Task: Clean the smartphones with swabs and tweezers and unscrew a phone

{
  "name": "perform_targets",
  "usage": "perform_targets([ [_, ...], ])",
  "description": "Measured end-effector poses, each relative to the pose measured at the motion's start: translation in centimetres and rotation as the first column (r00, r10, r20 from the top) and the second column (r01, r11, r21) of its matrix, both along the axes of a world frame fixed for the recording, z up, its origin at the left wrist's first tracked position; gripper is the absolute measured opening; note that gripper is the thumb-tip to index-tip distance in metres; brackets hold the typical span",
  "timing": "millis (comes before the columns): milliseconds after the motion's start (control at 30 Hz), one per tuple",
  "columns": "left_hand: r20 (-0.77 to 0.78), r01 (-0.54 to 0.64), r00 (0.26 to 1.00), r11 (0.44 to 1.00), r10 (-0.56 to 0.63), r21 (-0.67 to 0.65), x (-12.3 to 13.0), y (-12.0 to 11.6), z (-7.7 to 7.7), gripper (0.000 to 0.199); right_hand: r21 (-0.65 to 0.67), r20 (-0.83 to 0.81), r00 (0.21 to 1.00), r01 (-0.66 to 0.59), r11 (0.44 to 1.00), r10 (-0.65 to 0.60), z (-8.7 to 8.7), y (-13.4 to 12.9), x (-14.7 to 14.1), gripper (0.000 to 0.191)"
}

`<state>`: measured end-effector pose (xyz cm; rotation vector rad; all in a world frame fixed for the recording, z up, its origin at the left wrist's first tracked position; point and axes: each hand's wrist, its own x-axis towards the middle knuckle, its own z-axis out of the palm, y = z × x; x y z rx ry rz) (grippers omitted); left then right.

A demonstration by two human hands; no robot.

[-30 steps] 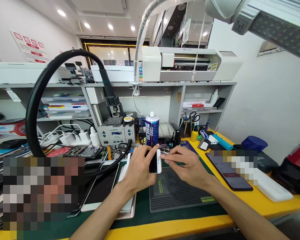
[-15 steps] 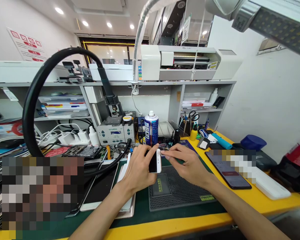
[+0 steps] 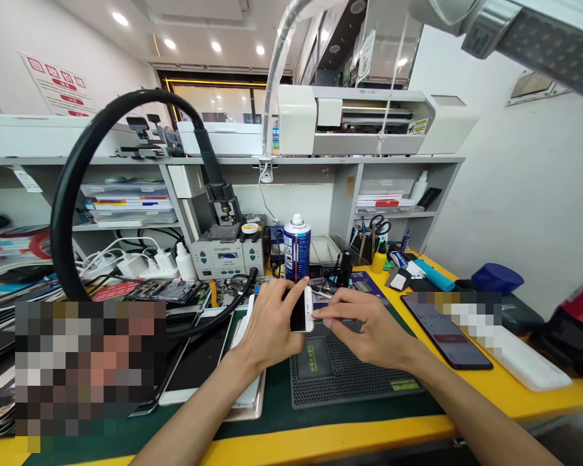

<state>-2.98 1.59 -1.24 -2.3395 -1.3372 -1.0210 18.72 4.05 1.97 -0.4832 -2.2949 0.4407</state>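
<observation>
A small phone (image 3: 309,310) with a white frame and a dark screen is held up above the mat, tilted. My left hand (image 3: 272,320) is wrapped round it, thumb at its lower edge and fingers at the top. My right hand (image 3: 364,323) reaches in from the right, index fingertip touching the phone's right edge near the lower half, thumb just below. Whether anything small sits between those fingertips is too small to tell. Below the hands lies a grey perforated mat (image 3: 344,372) on a dark green mat (image 3: 278,401).
Left are tablets (image 3: 197,359), a black hose (image 3: 61,213) and a hot air station (image 3: 228,255). A blue spray can (image 3: 297,249) stands behind the hands. A dark phone (image 3: 447,333) and a white case (image 3: 529,359) lie right, on the yellow table edge (image 3: 335,440).
My right fingertips have moved from the top of the phone's right edge down along it. My left hand keeps its hold. The view has shifted slightly.
</observation>
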Motion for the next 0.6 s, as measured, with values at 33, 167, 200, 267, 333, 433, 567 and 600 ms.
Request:
perform_targets([
  [33,0.001,-0.002,1.0,1.0,0.002,0.0,-0.02,0.0,0.0,0.073,-0.001,0.006,1.0,-0.009,1.0,0.009,-0.01,-0.05,-0.01,0.028],
  [167,-0.001,-0.011,1.0,1.0,0.011,0.001,-0.12,0.06,-0.02,0.076,0.001,0.027,0.999,-0.032,0.999,0.032,-0.16,-0.2,0.04,0.028],
  [200,-0.002,-0.012,1.0,1.0,0.012,0.002,-0.13,0.09,-0.04,0.076,0.006,0.028,0.999,-0.035,0.999,0.035,-0.19,-0.21,0.05,0.028],
  [267,-0.001,-0.013,1.0,1.0,0.013,0.003,-0.15,0.15,-0.07,0.078,0.015,0.03,0.999,-0.041,0.999,0.041,-0.22,-0.18,0.08,0.028],
  [333,0.002,-0.01,1.0,1.0,0.01,-0.001,-0.16,0.19,-0.08,0.08,0.023,0.035,0.998,-0.049,0.999,0.048,-0.2,-0.13,0.1,0.028],
  [433,0.009,-0.006,1.0,1.0,0.006,-0.012,-0.17,0.16,-0.03,0.081,0.034,0.042,0.998,-0.052,0.998,0.051,-0.12,-0.1,0.14,0.028],
  [567,0.018,0.0,1.0,1.0,0.0,-0.022,-0.17,0.04,0.05,0.08,0.047,0.033,0.998,-0.054,0.997,0.052,-0.03,-0.13,0.2,0.028],
  [600,0.023,0.003,1.0,1.0,-0.002,-0.023,-0.16,0.02,0.06,0.08,0.05,0.027,0.998,-0.054,0.997,0.053,-0.02,-0.14,0.2,0.028],
])
